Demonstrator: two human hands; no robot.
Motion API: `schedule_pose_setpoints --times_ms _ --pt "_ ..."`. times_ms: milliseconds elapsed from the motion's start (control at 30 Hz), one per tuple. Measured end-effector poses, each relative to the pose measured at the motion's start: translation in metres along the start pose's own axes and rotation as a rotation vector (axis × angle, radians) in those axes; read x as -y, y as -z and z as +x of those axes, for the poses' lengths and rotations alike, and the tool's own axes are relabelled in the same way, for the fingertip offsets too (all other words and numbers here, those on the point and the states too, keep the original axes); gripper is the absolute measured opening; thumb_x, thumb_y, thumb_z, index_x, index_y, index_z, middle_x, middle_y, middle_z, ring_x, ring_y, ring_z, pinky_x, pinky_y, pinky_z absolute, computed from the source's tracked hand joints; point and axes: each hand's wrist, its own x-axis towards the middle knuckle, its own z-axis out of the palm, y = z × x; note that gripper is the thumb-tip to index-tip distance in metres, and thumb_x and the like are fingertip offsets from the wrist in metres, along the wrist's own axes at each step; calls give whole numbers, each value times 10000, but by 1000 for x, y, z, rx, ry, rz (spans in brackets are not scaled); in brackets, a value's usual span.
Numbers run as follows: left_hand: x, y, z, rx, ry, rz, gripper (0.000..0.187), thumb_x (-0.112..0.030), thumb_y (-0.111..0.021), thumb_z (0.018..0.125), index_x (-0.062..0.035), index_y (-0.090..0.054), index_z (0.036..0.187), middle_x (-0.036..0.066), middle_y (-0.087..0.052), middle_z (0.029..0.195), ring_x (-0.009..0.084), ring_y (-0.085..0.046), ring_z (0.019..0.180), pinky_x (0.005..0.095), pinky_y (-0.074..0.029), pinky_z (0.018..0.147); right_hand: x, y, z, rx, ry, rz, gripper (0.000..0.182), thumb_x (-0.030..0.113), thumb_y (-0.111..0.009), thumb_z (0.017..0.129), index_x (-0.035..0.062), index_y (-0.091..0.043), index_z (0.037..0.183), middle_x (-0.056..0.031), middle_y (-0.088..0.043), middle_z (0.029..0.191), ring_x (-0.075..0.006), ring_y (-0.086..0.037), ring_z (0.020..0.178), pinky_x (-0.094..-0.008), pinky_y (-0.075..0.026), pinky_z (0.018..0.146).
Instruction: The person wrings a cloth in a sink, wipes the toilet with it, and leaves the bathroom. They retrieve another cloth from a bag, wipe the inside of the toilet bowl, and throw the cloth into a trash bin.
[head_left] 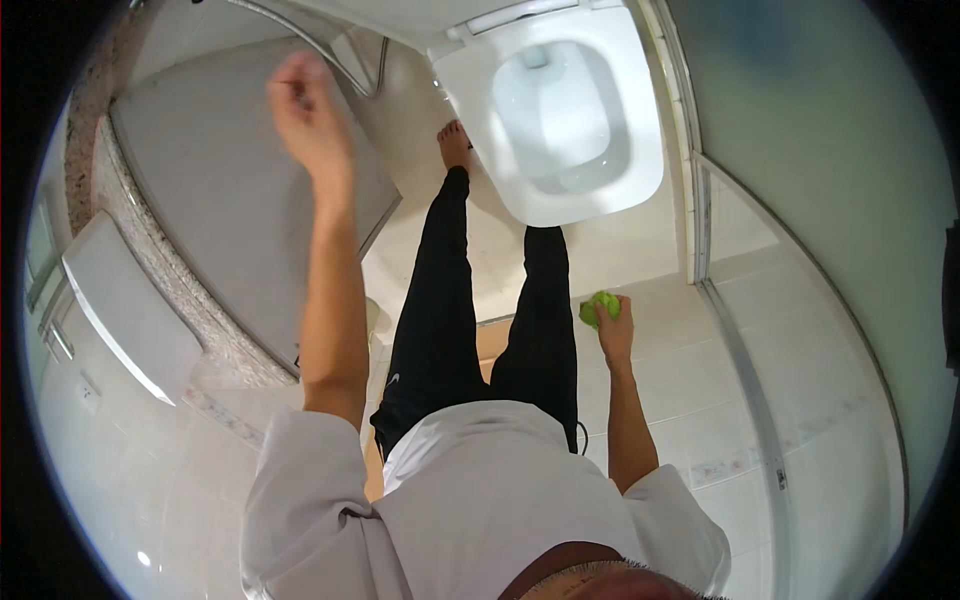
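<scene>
Pale bathroom tiles (672, 345) behind — crumpled green item (597, 308) is pinched in right hand (618, 335) beside right leg (542, 330), probably light, soft, best held by bunched middle — left hand (312, 125) blurred, grip can't be told.

The trousers (433, 345) are black, the shirt (505, 500) white, the cloth-like bundle (600, 309) bright green.

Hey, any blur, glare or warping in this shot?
Head view: the left hand is smeared by motion blur, while the right hand and green item look sharper; small bright glare spot on the wall, lower left; fisheye-like bowing towards the edges, corners black.
</scene>
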Motion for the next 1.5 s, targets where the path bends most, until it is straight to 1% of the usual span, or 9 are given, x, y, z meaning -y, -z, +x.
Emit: schedule_pose_setpoints --times_ms 167,233,333,733,967,1033,1167,1300,1500 --pt "29 21 -158 989 803 -107 416 -380 -578 1047 -48 -625 1293 39 -670 1143 160 -609 1095 294 -459 997 136 -50 -35 260 285 307 409 230 -727 944 15 -566 1253 -128 -687 1047 -185 -663 991 -333 -538 867" --pt "-1 36 -174 1037 1340 -414 514 -446 -544 1049 -63 -560 1392 54 -654 1221 189 -619 1156 315 -476 1021 182 -80 -53 414 383 522 436 222 -745 939 9 -593 1289 -109 -698 1055 -161 -668 997 -318 -543 867" --pt "11 64 -179 956 1603 -951 543 -481 -473 1064 -91 -524 1438 76 -622 1310 223 -611 1205 357 -513 1002 239 -97 -71 376 518 164 358 204 -737 940 9 -665 1231 -112 -708 1058 -177 -692 1007 -303 -542 826" --pt "154 17 -63 -97 1292 -880 335 -281 -661 1005 -89 -601 1273 52 -666 1149 176 -661 1043 346 -556 874 255 -103 -46 343 332 -187 319 288 -659 999 24 -702 1173 -95 -717 930 -156 -658 849 -286 -508 781" --pt "145 -116 24 62 796 -765 458 -269 -673 971 -90 -536 1370 106 -627 1218 264 -600 1171 419 -485 1004 253 -104 -35 351 256 -290 363 317 -649 1003 -4 -694 1165 -106 -725 935 -144 -655 837 -291 -516 776" --pt "138 -138 17 98 410 -158 444 -243 -627 976 -85 -510 1375 170 -594 1284 347 -553 1240 467 -444 1048 253 -107 -36 363 259 -235 354 312 -645 1007 -1 -695 1165 -95 -722 917 -138 -650 829 -289 -516 765" --pt "141 -93 -30 119 808 -99 333 -199 -560 988 -31 -533 1274 255 -585 1258 433 -561 1185 497 -445 1035 264 -98 -49 377 252 -298 345 302 -636 1012 0 -693 1169 -105 -728 935 -140 -661 837 -297 -529 782" --pt "137 -39 -114 122 716 157 449 -189 -583 949 20 -537 1343 260 -647 1219 442 -587 1187 495 -456 1025 264 -82 -45 338 411 -239 329 289 -627 1016 17 -688 1192 -106 -729 932 -150 -668 840 -306 -534 783" --pt "-20 57 -155 793 785 -404 559 -286 -696 916 -38 -531 1389 237 -660 1233 317 -657 1151 423 -507 938 256 -78 -34 210 695 -37 471 357 -662 998 19 -603 1321 -144 -704 1098 -180 -669 958 -341 -538 825"
